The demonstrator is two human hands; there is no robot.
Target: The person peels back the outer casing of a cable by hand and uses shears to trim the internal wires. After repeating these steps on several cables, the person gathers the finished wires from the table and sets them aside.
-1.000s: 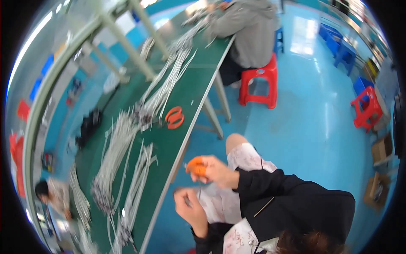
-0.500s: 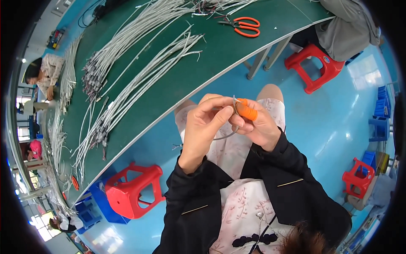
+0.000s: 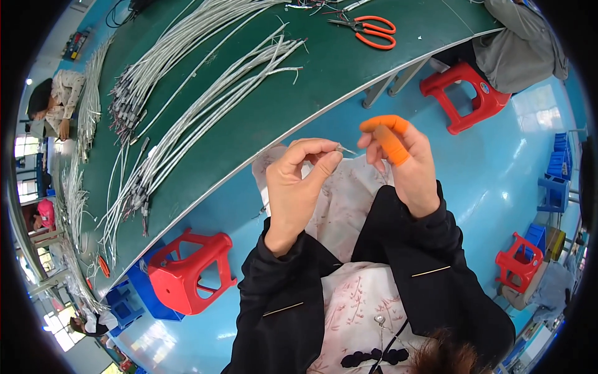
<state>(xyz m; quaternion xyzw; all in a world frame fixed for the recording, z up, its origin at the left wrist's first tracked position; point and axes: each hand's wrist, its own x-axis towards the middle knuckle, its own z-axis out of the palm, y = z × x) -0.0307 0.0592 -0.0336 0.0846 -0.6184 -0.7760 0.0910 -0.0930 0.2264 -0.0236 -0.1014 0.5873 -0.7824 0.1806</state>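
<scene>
My left hand pinches a thin grey cable between thumb and forefinger, above my lap. A short, pale tip of the cable sticks out to the right of the pinch. The other end, with loose thin wires, shows beside my left wrist; the stretch between is mostly hidden by the hand. To the right, my right hand is raised and apart from the cable. Orange finger covers sit on two of its digits, and its fingers are spread with nothing visible in them.
Bundles of pale cables with grey connectors lie on the green table. Orange-handled scissors rest near its far edge. Red stools stand on the blue floor left and right. Other people sit at left and upper right.
My right hand has let go of the cable and moved right and slightly up, its fingers spreading. My left hand keeps its pinch at nearly the same place.
</scene>
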